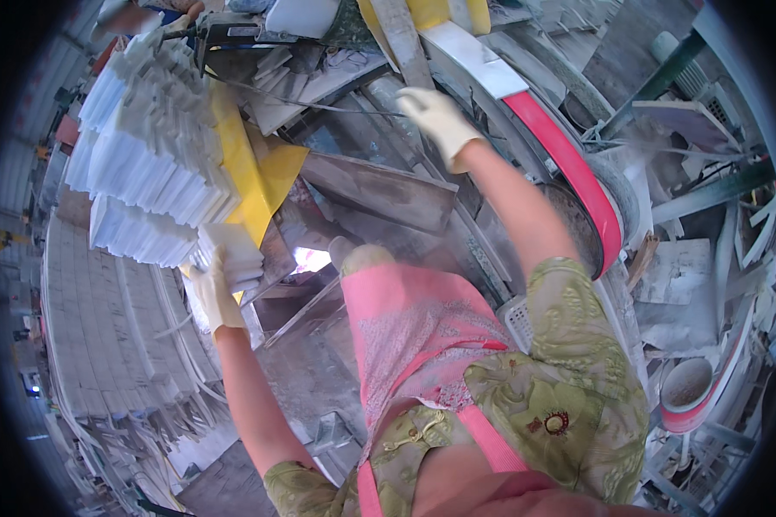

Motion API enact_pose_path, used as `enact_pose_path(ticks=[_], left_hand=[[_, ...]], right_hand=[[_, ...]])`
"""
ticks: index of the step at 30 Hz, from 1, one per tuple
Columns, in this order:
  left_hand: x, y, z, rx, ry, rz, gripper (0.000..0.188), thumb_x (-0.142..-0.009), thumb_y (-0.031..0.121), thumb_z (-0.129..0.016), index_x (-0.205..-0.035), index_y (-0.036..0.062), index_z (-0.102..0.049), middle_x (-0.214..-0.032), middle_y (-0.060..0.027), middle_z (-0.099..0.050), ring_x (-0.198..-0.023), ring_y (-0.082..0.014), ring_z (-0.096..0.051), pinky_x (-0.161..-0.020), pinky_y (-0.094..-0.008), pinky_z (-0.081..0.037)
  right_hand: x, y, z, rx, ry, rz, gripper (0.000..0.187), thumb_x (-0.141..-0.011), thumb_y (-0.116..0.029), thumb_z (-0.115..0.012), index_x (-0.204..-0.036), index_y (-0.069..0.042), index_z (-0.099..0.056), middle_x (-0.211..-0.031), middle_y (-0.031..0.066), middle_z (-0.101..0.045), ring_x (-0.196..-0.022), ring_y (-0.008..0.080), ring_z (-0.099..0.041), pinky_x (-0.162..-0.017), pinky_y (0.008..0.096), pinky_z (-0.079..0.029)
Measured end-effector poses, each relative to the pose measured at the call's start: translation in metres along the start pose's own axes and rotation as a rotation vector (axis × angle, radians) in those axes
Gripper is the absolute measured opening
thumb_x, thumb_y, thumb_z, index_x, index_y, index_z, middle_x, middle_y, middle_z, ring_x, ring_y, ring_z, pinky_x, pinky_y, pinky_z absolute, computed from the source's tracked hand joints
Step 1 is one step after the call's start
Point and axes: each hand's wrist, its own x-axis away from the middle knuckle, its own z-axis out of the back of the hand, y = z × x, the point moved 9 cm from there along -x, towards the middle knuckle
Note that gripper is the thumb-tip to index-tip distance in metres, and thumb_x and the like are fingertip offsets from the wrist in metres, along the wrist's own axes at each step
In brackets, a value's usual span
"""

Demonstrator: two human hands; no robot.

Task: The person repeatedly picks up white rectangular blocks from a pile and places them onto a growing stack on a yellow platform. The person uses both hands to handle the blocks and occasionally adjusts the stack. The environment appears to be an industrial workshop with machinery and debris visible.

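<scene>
My left hand (211, 297), in a cream glove, is at the near end of the stacked tiles. Its fingers are against a small bundle of white tiles (235, 250), gripping the edge. Beyond it rises a tall, uneven stack of white tiles (151, 142). My right hand (440, 125), gloved alike, is held out over the machine with its fingers stretched leftward and nothing visible in them. Just right of it runs a curved belt (569, 164), red along its nearer part. A pale, flat strip (477, 65) lies along the belt's far part.
A yellow sheet (241, 164) hangs beside the stack, and a grey board (384, 189) leans ahead of me. Layered grey slabs (116, 310) stand at the left. Broken offcuts (677, 271) and a round tub (688, 388) are at the right. A thin rod (319, 105) crosses toward my right hand.
</scene>
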Motion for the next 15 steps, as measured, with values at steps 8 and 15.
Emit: enact_pose_path(ticks=[8,15], left_hand=[[-0.004,-0.008,0.006,-0.147,0.117,0.048,0.089,-0.084,0.045,-0.075,-0.149,-0.0055,-0.040,-0.135,-0.0230,-0.057,-0.121,-0.0292,-0.057,-0.105,-0.0372,-0.042],[0.001,-0.002,0.002,-0.217,0.109,0.137,0.103,-0.083,0.050,-0.073,-0.153,-0.0096,-0.028,-0.149,-0.0266,-0.044,-0.135,-0.0335,-0.047,-0.114,-0.0387,-0.034]], right_hand=[[-0.055,0.103,0.116,0.823,0.137,-0.089,0.057,-0.093,-0.054,-0.056,-0.131,-0.011,-0.062,-0.137,0.0111,-0.058,-0.129,0.0316,-0.049,-0.108,0.0463,-0.038],[-0.097,0.142,0.080,0.975,-0.005,-0.153,0.068,-0.095,-0.058,-0.053,-0.149,-0.017,-0.044,-0.153,0.0042,-0.043,-0.146,0.0230,-0.031,-0.117,0.0593,-0.023]])
